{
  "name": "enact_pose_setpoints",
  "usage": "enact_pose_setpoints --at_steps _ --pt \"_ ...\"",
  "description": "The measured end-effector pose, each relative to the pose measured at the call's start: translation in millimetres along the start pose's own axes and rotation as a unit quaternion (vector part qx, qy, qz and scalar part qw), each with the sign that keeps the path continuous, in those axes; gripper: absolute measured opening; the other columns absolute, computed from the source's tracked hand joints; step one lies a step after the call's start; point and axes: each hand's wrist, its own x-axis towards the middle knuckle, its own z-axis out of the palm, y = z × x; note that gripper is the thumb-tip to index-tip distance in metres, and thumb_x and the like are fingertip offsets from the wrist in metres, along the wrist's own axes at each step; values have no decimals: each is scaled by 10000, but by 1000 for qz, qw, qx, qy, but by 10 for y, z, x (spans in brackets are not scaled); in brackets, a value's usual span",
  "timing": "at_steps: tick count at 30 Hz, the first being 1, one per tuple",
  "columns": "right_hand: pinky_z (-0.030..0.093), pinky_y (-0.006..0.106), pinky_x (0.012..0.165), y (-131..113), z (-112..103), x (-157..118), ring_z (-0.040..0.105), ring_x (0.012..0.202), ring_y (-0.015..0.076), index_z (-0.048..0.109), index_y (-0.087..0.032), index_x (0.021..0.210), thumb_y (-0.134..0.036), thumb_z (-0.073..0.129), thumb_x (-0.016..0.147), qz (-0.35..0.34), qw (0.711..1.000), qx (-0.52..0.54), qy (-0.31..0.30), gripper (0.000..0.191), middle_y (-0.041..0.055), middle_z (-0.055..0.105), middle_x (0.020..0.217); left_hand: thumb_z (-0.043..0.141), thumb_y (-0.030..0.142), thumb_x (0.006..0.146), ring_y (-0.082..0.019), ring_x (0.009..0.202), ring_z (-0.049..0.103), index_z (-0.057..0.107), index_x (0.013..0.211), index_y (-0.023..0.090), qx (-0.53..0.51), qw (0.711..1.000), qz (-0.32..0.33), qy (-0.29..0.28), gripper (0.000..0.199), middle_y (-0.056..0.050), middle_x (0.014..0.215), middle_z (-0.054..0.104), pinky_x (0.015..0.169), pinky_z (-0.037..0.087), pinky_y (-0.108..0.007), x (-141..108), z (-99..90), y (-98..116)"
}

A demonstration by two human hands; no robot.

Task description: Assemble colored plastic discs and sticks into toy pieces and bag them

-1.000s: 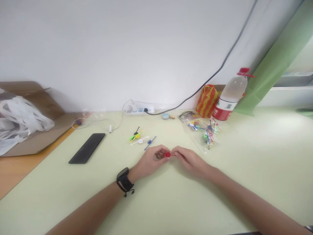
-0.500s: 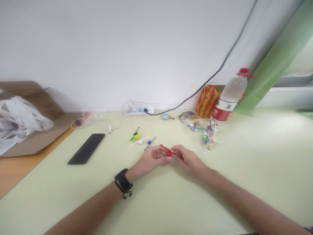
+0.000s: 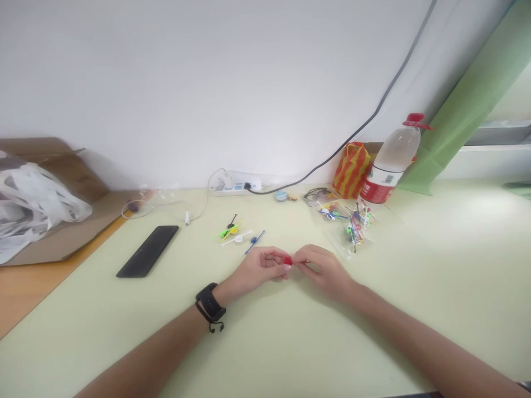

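My left hand (image 3: 257, 271) pinches a small red plastic arrow piece (image 3: 287, 261) between thumb and fingers. Its round part shows, while the long pointer is mostly hidden by my fingers. From the other side, my right hand (image 3: 326, 271) is closed with its fingertips on the piece's right end. Just beyond my left hand lie similar pieces: a blue one (image 3: 254, 241), a white one (image 3: 238, 239), a yellow one (image 3: 230, 234) and a black one (image 3: 232, 224).
Farther right are clear bags of coloured pieces (image 3: 355, 229), a striped pouch (image 3: 352, 170) and a tilted-looking water bottle (image 3: 392, 160). A black phone-like slab (image 3: 148, 251) lies left. Behind are a power strip (image 3: 236, 185) and white cable plug (image 3: 187, 218); a cardboard box (image 3: 93, 215) stands far left.
The red piece has turned in my fingers: its pointer stuck out up and left with the disc facing me, and now little of it shows. Both hands stay in nearly the same place.
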Motion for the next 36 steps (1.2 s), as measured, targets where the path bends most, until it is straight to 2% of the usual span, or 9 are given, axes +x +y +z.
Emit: enact_pose_setpoints --at_steps 5,11,19,23,27,33,36 --pt "554 353 774 -18 -18 18 687 886 207 690 -259 991 -175 528 1018 -12 1000 1 2 184 78 732 983 830 373 830 -190 818 723 744 1081 156 1 1000 4 2 342 -78 880 763 815 597 -341 5 4 18" --pt "555 350 753 -75 -13 20 682 874 203 747 -262 954 -193 580 996 -1 999 39 23 185 75 729 966 769 421 892 -181 807 705 737 1037 150 14 999 45 0 309 -76 887 743 820 594 -344 7 21 6" --pt "475 288 644 -187 -131 93 608 731 166 762 -216 986 -283 629 973 179 975 127 -19 149 42 713 851 773 386 896 -211 977 717 704 1040 163 26 996 83 18 274 -94 1052 748 917 572 -350 -7 20 -21" --pt "469 287 650 -162 -122 95 613 732 172 728 -194 959 -329 641 964 230 959 160 -30 161 41 717 837 793 360 876 -215 967 717 703 1014 154 56 991 116 41 263 -95 1029 748 925 576 -364 -27 60 -34" --pt "461 286 648 -152 -102 85 604 722 171 706 -192 930 -352 647 958 236 957 165 -34 173 33 700 814 772 355 891 -217 937 717 704 977 149 96 984 138 62 233 -96 1003 750 898 585 -368 -33 85 -42" --pt "437 279 626 -185 -118 101 584 703 162 688 -190 887 -373 660 952 231 960 156 -36 197 28 688 800 741 370 919 -183 843 689 677 941 158 136 978 144 61 222 -72 927 744 787 567 -314 -23 41 -63" --pt "433 284 630 -179 -131 96 590 719 166 683 -192 883 -373 657 957 228 960 159 -38 198 30 690 811 743 374 920 -179 833 684 671 941 158 133 979 144 59 228 -71 920 742 783 561 -311 -26 33 -74"
